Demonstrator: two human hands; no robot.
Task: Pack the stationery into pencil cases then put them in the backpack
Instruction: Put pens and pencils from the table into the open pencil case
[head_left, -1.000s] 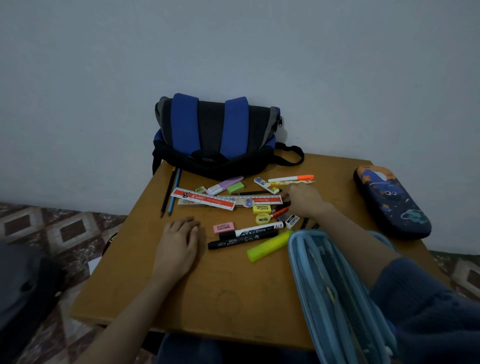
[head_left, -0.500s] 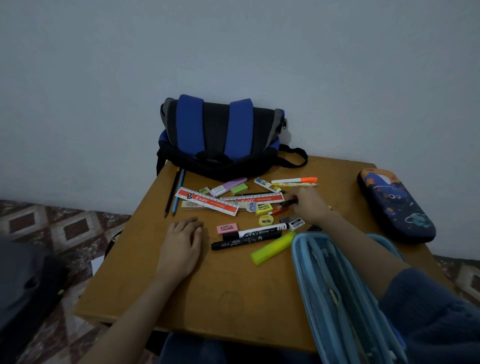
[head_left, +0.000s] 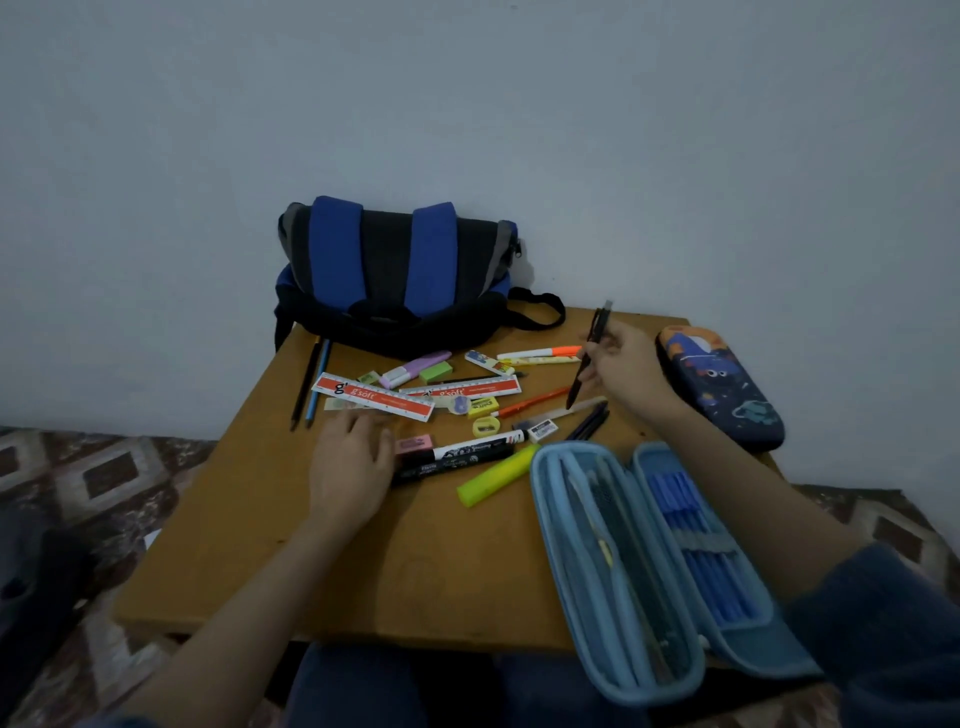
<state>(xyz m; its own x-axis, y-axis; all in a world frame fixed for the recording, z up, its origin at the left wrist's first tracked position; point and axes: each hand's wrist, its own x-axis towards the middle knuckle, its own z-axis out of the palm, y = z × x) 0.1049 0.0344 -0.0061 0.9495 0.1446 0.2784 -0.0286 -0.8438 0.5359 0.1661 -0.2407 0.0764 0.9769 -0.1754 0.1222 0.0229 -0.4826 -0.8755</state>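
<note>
Stationery lies scattered across the table, your right hand pinches a black pen above the far right corner, your left hand rests relaxed by the markers, and the open blue pencil case sits at the near right edge.

A wooden table bears a backpack at its far edge. Rulers, markers, erasers and two pencil cases lie nearer.
</note>
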